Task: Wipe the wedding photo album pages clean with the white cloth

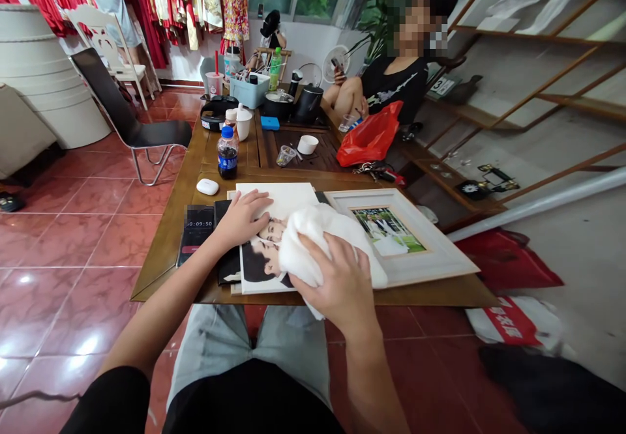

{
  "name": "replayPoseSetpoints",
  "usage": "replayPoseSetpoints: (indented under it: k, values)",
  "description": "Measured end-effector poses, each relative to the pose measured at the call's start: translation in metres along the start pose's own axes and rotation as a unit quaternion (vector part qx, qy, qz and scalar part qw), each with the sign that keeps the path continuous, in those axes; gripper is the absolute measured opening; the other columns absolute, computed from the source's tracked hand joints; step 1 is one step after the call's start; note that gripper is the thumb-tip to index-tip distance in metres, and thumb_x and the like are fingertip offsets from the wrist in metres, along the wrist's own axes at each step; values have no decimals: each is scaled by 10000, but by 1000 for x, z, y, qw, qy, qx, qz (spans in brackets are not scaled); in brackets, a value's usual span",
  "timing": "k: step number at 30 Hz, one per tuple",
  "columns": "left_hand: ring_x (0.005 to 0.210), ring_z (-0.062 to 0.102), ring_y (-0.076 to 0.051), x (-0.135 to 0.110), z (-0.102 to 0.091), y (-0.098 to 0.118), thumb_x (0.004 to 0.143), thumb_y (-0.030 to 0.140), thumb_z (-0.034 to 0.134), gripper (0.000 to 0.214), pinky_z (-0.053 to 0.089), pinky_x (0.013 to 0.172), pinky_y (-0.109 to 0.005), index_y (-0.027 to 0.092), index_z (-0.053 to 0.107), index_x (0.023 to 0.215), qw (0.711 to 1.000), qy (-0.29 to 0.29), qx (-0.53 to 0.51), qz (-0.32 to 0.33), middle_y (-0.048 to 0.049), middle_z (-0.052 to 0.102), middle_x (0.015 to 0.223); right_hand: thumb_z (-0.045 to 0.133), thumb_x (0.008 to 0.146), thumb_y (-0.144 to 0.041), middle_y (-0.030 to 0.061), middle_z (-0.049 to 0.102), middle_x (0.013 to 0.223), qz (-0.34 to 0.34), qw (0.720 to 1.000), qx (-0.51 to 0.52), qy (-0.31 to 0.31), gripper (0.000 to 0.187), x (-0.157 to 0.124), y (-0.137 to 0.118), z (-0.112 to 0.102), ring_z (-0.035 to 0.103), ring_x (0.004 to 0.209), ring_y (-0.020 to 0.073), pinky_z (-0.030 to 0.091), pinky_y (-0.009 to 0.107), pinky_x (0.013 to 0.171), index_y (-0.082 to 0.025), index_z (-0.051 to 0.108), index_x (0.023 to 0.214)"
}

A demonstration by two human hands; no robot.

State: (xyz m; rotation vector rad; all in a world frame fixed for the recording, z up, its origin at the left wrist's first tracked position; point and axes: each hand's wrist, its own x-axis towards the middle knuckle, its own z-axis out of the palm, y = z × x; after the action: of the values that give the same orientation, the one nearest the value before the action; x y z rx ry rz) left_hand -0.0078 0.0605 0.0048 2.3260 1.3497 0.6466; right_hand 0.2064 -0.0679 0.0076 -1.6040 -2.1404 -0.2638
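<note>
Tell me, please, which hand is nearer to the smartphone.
Left. The left hand rests on the portrait print, just right of the smartphone; the right hand, holding the white cloth, is farther right.

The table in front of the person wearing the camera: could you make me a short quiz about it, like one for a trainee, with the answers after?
1. Multiple choice: what does the wearer's right hand hold?
A) the phone
B) the cloth
C) the red bag

2. True or false: the wearer's left hand rests on the portrait.

3. Fill in the missing word: the bottle nearest the portrait has a ___ cap.

Key: 1. B; 2. True; 3. blue
</note>
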Motion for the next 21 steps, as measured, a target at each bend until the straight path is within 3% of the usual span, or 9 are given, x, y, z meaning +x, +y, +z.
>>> replayPoseSetpoints:
  k: [4, 7, 11, 16, 21]
  values:
    - [1537, 369, -271, 0, -1, -4, 982, 321, 526, 441, 134, 1295, -566, 238, 604, 1408, 1000, -7, 8, 12, -76, 518, 1580, 690, 841, -532, 147, 578, 1370, -75, 995, 53, -36, 650, 5, -31, 5, 507, 1263, 363, 322, 548, 1075, -304, 593, 1442]
    - [1548, 349, -277, 0, -2, -8, 988, 363, 534, 455, 130, 1294, -564, 259, 591, 1426, 999, -18, 11, 29, -75, 504, 1592, 725, 807, -552, 129, 577, 1387, -114, 988, 88, -54, 701, 7, -41, 7, 493, 1283, 366, 295, 550, 1103, -333, 581, 1457]
    - [1541, 361, -278, 1, -2, -7, 970, 338, 561, 452, 129, 1294, -567, 266, 601, 1415, 1000, -16, 5, 24, -66, 514, 1584, 742, 800, -518, 107, 586, 1388, -95, 988, 100, -63, 684, 6, -24, 4, 513, 1281, 341, 313, 507, 1108, -348, 589, 1444]
    - [1536, 370, -250, 1, -1, -1, 985, 303, 507, 416, 114, 1302, -561, 250, 616, 1382, 1000, -5, -1, 6, -52, 536, 1565, 672, 873, -453, 135, 598, 1350, -23, 998, 40, -36, 608, 3, 9, 0, 543, 1252, 342, 375, 496, 1045, -298, 577, 1454]
    - [1530, 379, -253, 0, -1, -1, 986, 311, 504, 414, 121, 1300, -566, 253, 617, 1380, 1000, -4, 6, 10, -54, 535, 1565, 645, 884, -434, 146, 583, 1352, -26, 999, 30, -27, 607, 2, 9, 0, 531, 1257, 359, 376, 522, 1040, -289, 563, 1468]
